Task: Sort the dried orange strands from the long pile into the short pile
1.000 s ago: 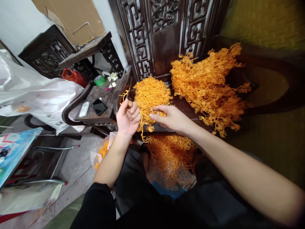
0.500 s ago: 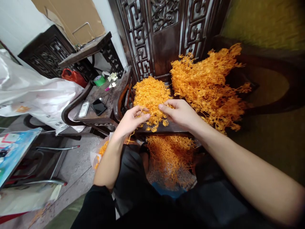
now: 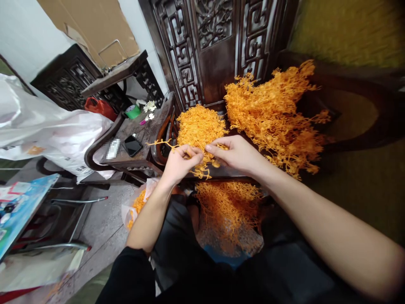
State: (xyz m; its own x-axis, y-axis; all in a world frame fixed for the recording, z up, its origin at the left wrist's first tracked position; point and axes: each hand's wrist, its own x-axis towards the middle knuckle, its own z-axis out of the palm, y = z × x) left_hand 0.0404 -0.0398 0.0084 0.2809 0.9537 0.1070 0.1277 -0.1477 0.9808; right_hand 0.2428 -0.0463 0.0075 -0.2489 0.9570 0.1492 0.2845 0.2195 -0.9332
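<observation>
Pinching a thin orange branching sprig (image 3: 161, 143), your left hand (image 3: 180, 162) fingers close on it; your right hand (image 3: 237, 154) fingers grip the small heap of fine orange strands (image 3: 199, 124).

Dark wooden chair seat (image 3: 236, 171) bears two orange heaps (image 3: 199, 126) (sprigs).

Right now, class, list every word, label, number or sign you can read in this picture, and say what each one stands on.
None can be read.
White plastic bag: small dark print near its lower edge, too small to read.
Blue printed sheet: pictures and marks, too blurred to read.
White item beside the phone: blurred out, unreadable.
</observation>
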